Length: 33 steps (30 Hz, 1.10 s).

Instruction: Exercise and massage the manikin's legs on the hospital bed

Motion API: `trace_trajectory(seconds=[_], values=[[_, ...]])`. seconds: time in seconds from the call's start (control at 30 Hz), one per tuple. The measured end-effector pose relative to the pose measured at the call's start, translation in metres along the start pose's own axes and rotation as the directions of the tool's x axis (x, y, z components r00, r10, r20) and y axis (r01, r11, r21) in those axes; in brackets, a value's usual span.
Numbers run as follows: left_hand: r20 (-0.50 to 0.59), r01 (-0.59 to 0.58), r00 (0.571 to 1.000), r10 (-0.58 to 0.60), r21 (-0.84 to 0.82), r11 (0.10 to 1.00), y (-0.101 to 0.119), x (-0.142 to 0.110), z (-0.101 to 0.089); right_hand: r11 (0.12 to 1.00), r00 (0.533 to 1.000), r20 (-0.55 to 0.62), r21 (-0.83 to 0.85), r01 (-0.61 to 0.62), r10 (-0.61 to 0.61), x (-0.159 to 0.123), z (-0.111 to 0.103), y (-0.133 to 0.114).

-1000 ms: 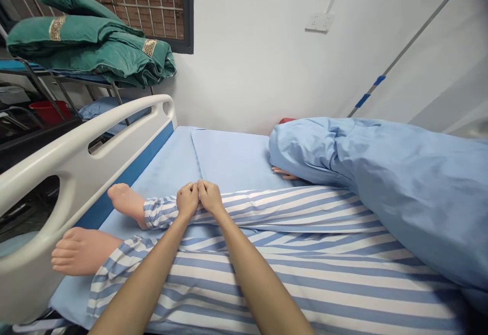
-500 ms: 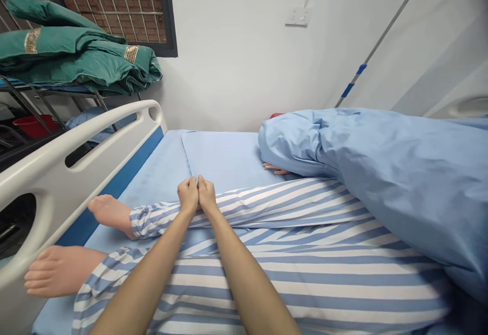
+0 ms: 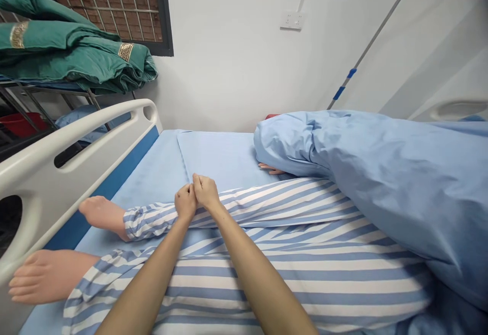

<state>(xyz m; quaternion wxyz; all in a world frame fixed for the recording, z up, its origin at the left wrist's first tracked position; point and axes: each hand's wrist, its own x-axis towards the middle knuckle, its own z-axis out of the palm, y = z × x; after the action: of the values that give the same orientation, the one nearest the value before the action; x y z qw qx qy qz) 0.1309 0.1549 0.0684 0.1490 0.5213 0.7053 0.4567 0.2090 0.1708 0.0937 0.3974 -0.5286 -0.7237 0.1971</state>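
Reference point: the white end board of the bed. Left hand: positioned at the far leg of the striped trousers, on the side nearer the end board. Right hand: directly beside it, farther from the end board, the two touching. Grip, both hands: narrow, fingers curled inward; whether cloth is held inside cannot be told. The striped trousers extend lengthwise along the bed, cuffs toward the end board. The far foot and near foot project from the cuffs, closest to the end board. The blue quilt lies farther from the end board than both hands. Folded green bedding is located beyond the end board.
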Motion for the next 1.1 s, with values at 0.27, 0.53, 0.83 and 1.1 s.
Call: trace_trajectory(seconds=[0.27, 0.53, 0.83, 1.1], values=[[0.007, 0.025, 1.000, -0.026, 0.039, 0.999, 0.004, 0.000, 0.002, 0.989, 0.998, -0.046, 0.140, -0.037, 0.044, -0.006, 0.010, 0.024], [-0.055, 0.236, 0.963, -0.264, -0.299, 0.925, 0.034, 0.014, 0.035, 0.870, 0.979, -0.090, 0.478, -0.119, 0.184, -0.001, 0.003, 0.027], [-0.038, 0.074, 0.996, -0.079, -0.127, 0.989, 0.031, -0.004, 0.034, 0.790, 0.968, -0.079, 0.595, -0.147, 0.240, -0.002, -0.001, 0.030], [0.000, 0.003, 1.000, -0.003, -0.058, 0.998, 0.031, -0.005, 0.038, 0.987, 0.995, -0.065, 0.146, -0.068, 0.078, 0.003, -0.027, 0.036]])
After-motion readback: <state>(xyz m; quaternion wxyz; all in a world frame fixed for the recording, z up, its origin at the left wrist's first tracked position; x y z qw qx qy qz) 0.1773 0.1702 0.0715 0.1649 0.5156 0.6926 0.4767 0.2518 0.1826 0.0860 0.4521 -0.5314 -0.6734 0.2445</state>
